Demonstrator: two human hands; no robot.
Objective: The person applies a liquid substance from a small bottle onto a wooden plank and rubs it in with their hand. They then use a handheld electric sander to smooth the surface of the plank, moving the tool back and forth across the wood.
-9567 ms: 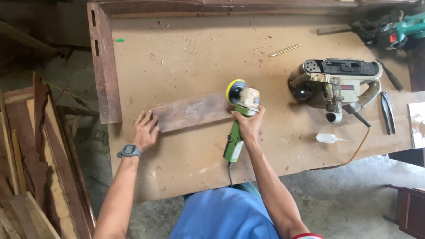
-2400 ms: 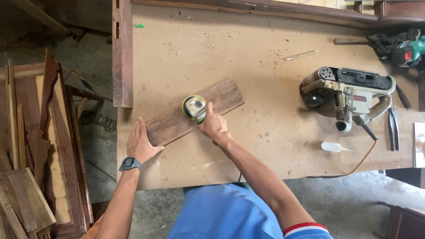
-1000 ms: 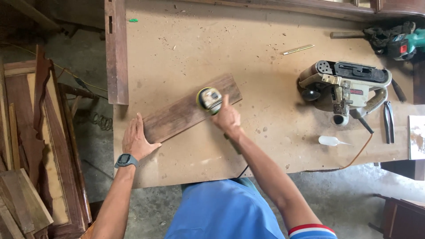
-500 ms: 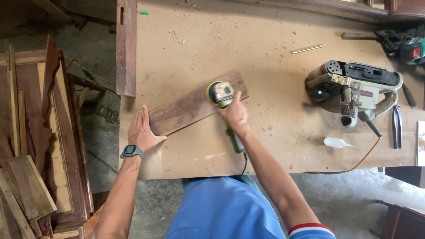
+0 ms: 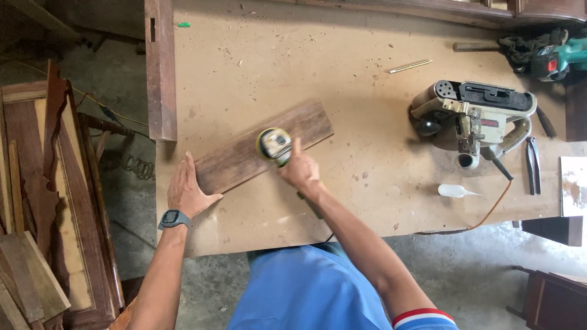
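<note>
Dust and wood chips covered the tan bench (image 5: 367, 201) in a workshop, with a concrete floor and stacked dark timber off to the person's left. A person in a blue shirt leaned over the near edge.

A dark wooden plank (image 5: 235, 160) lay flat near the bench's left end. Its long axis ran diagonally, the near end pointing toward the person's left hand and the far end angled up and away to the right.

The left hand (image 5: 186, 190), a watch on its wrist, lay open and flat, fingers straight, bracing the plank's near end and closed around nothing. The right hand (image 5: 298, 171) was wrapped shut around the green body of a small electric sander (image 5: 274, 145), one finger stretched along the top. Its round yellow-rimmed pad sat on the plank near the middle.

Half a second earlier the pad had been close to the plank's far right end; it had since slid back along the board toward the left hand. The plank itself had kept its angle. That suggested steady passes up and down the board's length.

To the right, well apart, sat a grey belt sander (image 5: 471, 119), a small clear squeeze bottle (image 5: 454, 190), pliers (image 5: 533, 165) and a pencil (image 5: 410, 66).
</note>
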